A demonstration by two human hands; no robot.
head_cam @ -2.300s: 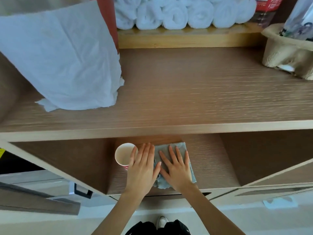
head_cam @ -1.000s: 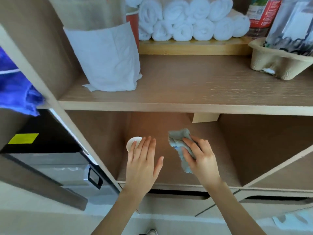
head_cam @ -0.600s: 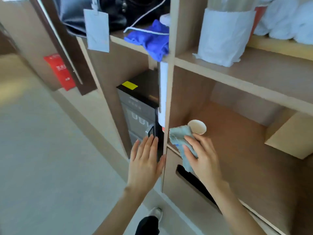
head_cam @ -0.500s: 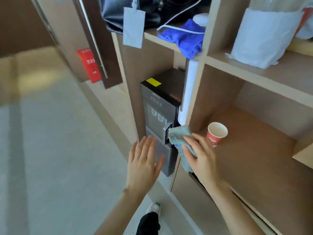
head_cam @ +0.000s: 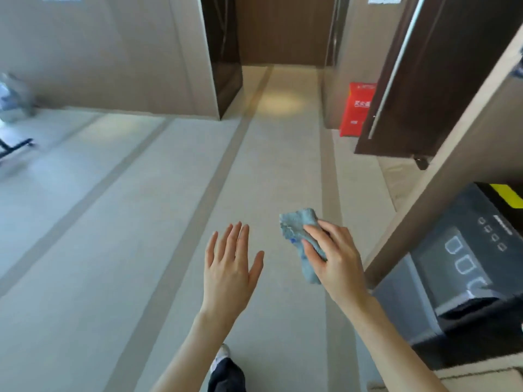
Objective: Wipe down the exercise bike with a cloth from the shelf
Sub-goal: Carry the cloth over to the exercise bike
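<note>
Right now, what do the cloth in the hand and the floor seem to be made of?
The cloth, held in the right hand, looks like soft blue-grey terry or microfibre: fuzzy nap, limp folds. The floor seems smooth tile or vinyl, pale with a low sheen reflecting light; which one is unclear.

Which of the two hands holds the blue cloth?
The right hand: its fingers are closed on the blue cloth. The left hand is open, flat and empty.

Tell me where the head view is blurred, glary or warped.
Head view: hands and cloth are fairly sharp; the left edge is smeared, so the dark frame there is unreadable; a bright light patch lies on the corridor floor; the wide lens tilts the shelf post.
</note>
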